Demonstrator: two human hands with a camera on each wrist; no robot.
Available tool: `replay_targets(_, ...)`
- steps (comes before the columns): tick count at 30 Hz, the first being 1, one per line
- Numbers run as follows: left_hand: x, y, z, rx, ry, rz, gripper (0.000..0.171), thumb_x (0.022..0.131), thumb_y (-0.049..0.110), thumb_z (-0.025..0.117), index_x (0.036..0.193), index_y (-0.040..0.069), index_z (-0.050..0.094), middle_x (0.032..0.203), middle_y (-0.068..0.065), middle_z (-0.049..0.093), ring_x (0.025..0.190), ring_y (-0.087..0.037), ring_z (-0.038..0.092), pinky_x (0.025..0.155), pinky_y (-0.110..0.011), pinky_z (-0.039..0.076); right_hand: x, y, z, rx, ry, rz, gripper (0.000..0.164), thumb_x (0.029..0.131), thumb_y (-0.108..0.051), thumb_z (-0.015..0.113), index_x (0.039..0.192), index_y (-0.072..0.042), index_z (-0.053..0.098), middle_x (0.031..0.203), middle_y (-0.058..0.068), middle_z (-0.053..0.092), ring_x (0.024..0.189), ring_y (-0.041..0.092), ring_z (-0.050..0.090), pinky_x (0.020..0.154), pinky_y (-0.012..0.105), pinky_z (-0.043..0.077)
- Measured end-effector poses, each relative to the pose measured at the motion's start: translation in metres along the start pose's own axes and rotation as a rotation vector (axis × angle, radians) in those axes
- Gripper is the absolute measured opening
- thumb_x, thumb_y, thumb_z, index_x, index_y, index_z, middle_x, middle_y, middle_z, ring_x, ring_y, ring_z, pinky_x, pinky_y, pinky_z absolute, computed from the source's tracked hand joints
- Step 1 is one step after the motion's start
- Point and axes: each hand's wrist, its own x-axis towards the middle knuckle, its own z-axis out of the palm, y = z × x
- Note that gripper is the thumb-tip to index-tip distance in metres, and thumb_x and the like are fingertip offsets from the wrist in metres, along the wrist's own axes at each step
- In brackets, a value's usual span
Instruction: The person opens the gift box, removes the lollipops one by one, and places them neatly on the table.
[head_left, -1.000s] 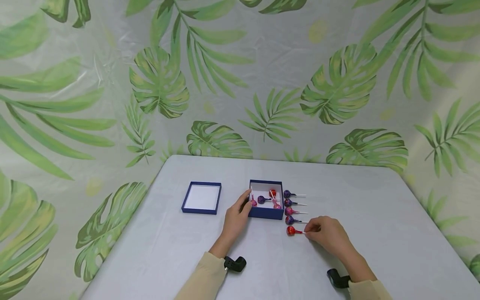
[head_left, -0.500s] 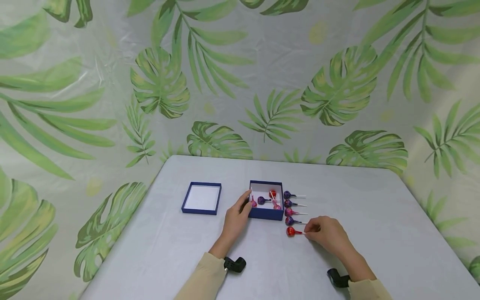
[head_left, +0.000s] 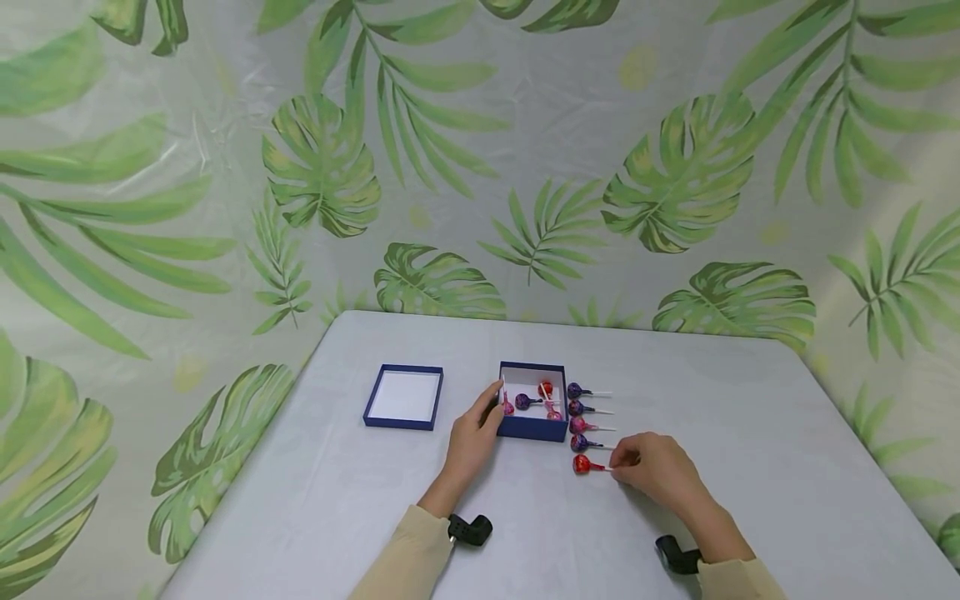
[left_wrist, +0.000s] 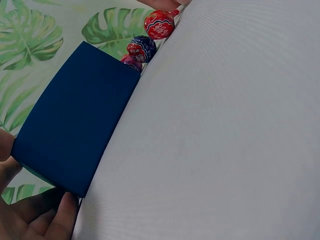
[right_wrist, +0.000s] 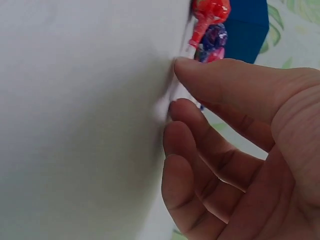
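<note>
My left hand (head_left: 472, 433) holds the left side of an open blue box (head_left: 531, 430); in the left wrist view the thumb and fingers lie round one end of the blue box (left_wrist: 80, 120). Several wrapped lollipops, among them a purple one (head_left: 522, 402), lie inside it. With thumb and index finger, my right hand (head_left: 660, 471) pinches the stick end of a red lollipop (head_left: 582, 464) on the table. In the right wrist view the red lollipop (right_wrist: 212, 10) lies beyond the thumb of the right hand (right_wrist: 240, 145).
Several lollipops, including a pink one (head_left: 577, 425), lie in a column along the box's right side, sticks pointing right. A blue-edged lid (head_left: 405, 396) with a white inside lies left of the box. The white table (head_left: 315, 517) meets a leaf-patterned backdrop (head_left: 450, 208) behind.
</note>
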Motion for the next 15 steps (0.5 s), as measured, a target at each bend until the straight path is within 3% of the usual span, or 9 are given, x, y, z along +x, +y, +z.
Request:
replay_targets(5, 0.0, 0.001, 0.0, -0.005, -0.001, 0.002, 0.044, 0.105, 0.032, 0.052, 0.149, 0.036, 0.05, 0.148, 0.004, 0.051, 0.138, -0.02, 0.045, 0.114, -0.044, 0.037, 0.003, -0.006, -0.015, -0.027, -0.006, 0.003, 0.009, 0.082, -0.015, 0.082, 0.085, -0.02, 0.074, 0.077, -0.006, 0.063, 0.072, 0.016, 0.056, 0.061, 0.033, 0.047)
replay_targets(15, -0.001, -0.001, -0.001, 0.001, 0.004, 0.013, 0.044, 0.105, 0.033, 0.052, 0.149, 0.036, 0.05, 0.149, 0.002, 0.051, 0.138, -0.023, 0.045, 0.113, -0.047, 0.037, 0.019, -0.035, -0.041, -0.043, 0.05, -0.105, 0.018, 0.085, -0.016, 0.079, 0.102, -0.015, 0.076, 0.08, -0.006, 0.066, 0.077, 0.015, 0.061, 0.063, 0.033, 0.05)
